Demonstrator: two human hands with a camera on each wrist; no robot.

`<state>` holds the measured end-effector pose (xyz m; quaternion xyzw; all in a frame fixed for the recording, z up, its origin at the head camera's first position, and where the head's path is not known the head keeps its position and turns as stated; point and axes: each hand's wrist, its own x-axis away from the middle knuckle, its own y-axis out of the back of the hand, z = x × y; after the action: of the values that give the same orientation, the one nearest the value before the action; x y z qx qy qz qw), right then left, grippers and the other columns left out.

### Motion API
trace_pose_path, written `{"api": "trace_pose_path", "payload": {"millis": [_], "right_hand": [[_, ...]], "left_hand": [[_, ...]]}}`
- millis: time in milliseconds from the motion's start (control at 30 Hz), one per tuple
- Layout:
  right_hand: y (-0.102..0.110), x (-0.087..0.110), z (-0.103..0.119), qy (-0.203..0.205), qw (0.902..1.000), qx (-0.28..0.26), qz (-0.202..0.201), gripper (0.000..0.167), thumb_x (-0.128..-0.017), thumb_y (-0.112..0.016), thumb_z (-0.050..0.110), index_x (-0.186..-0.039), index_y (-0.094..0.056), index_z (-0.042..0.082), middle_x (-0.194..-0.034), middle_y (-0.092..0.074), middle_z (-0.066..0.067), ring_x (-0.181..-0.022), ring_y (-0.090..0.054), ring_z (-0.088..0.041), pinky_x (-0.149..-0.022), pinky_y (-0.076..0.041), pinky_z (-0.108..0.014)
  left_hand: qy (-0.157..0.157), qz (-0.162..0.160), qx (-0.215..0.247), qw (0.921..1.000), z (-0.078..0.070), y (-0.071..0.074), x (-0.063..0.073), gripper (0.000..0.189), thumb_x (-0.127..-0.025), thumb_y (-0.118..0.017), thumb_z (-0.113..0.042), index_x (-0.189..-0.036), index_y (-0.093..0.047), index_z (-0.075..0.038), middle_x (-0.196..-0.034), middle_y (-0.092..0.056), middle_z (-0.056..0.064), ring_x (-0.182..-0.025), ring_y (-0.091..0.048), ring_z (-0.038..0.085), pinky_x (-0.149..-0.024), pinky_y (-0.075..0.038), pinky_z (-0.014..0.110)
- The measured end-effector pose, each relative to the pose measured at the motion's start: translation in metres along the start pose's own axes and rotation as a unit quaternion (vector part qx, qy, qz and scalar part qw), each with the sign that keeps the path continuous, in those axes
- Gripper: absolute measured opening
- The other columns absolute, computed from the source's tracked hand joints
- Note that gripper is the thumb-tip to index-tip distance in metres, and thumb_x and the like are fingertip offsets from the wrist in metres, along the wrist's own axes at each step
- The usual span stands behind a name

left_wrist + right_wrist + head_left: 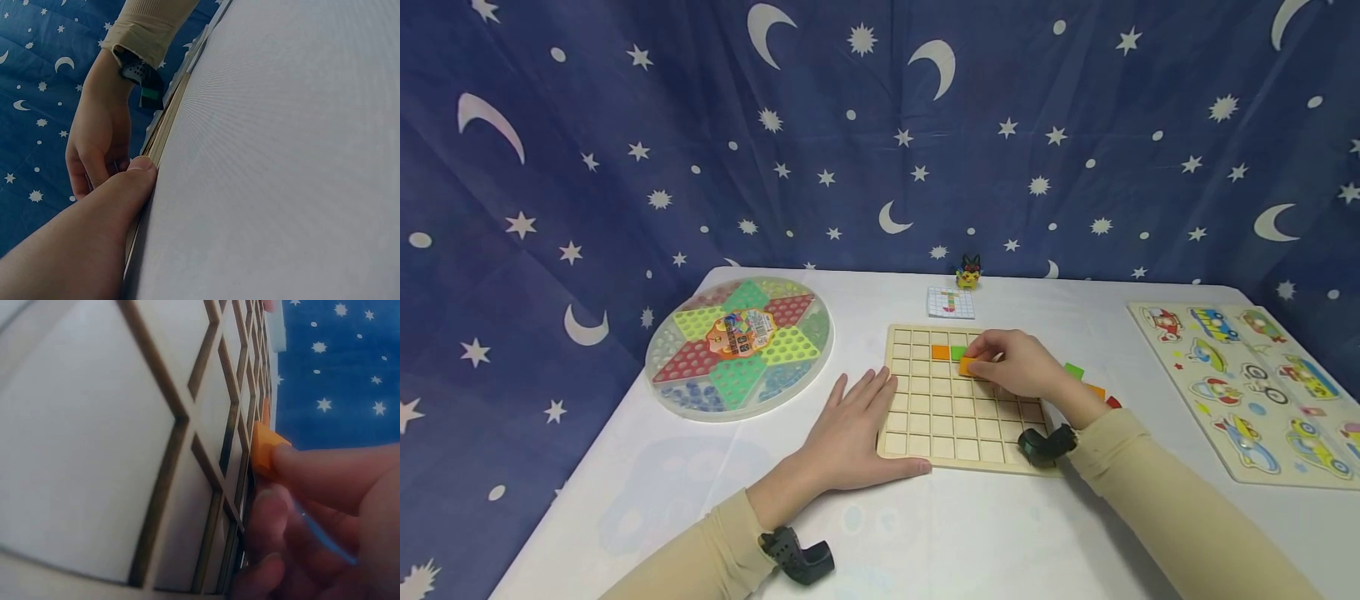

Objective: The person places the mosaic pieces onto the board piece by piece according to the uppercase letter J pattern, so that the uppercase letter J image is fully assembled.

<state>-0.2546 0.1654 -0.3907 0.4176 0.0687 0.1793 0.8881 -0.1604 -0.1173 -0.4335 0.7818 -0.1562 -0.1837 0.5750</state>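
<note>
A wooden grid board (942, 406) lies on the white table. My right hand (1018, 364) pinches an orange square tile (967, 367) between thumb and fingers, low over the cells near the board's far side. In the right wrist view the orange tile (265, 450) is tilted at the grid ridges, and a thin blue edge (322, 536) shows by the curled fingers. Another orange tile (941, 352) and a green tile (958, 352) sit in the grid beside it. My left hand (852, 437) rests along the board's left edge, fingers spread, its thumb (142, 164) against the near edge.
Beyond the board lie a printed pattern card (951, 302) and a small yellow-and-black figurine (968, 272). Loose green (1074, 371), orange (1097, 391) and red (1113, 402) tiles lie right of it. A round star-patterned marble board (739, 348) stands left, a picture puzzle (1251, 392) right.
</note>
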Motion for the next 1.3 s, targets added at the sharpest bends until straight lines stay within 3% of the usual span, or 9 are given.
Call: {"api": "trace_pose_path", "payload": {"millis": [233, 833, 1300], "right_hand": [[-0.003, -0.002, 0.000, 0.014, 0.9998, 0.008, -0.007, 0.012, -0.096, -0.074, 0.019, -0.106, -0.074, 0.013, -0.093, -0.067, 0.000, -0.079, -0.056, -0.020, -0.070, -0.047, -0.035], [-0.007, -0.002, 0.008, 0.016, 0.9994, 0.026, -0.015, 0.006, -0.093, -0.077, 0.015, -0.098, -0.076, 0.013, -0.088, -0.067, 0.002, -0.078, -0.055, -0.019, -0.067, -0.045, -0.034], [0.006, 0.008, -0.003, 0.010, 0.9986, 0.045, -0.026, 0.008, -0.094, -0.076, 0.022, -0.099, -0.076, 0.016, -0.092, -0.070, 0.003, -0.076, -0.057, -0.018, -0.066, -0.046, -0.034]], "left_hand": [[-0.002, 0.000, 0.001, 1.0000, 0.000, 0.001, 0.000, 0.126, -0.077, -0.043, -0.096, -0.162, -0.028, -0.004, -0.169, -0.022, 0.011, -0.155, -0.017, 0.026, -0.123, -0.003, 0.053], [-0.003, 0.000, 0.003, 1.0000, -0.001, 0.002, 0.000, 0.125, -0.077, -0.045, -0.095, -0.162, -0.029, -0.004, -0.169, -0.022, 0.012, -0.155, -0.017, 0.027, -0.123, -0.003, 0.054], [-0.003, -0.001, 0.002, 1.0000, 0.000, 0.000, 0.000, 0.125, -0.077, -0.044, -0.096, -0.162, -0.029, -0.004, -0.169, -0.022, 0.011, -0.155, -0.016, 0.027, -0.123, -0.002, 0.054]]}}
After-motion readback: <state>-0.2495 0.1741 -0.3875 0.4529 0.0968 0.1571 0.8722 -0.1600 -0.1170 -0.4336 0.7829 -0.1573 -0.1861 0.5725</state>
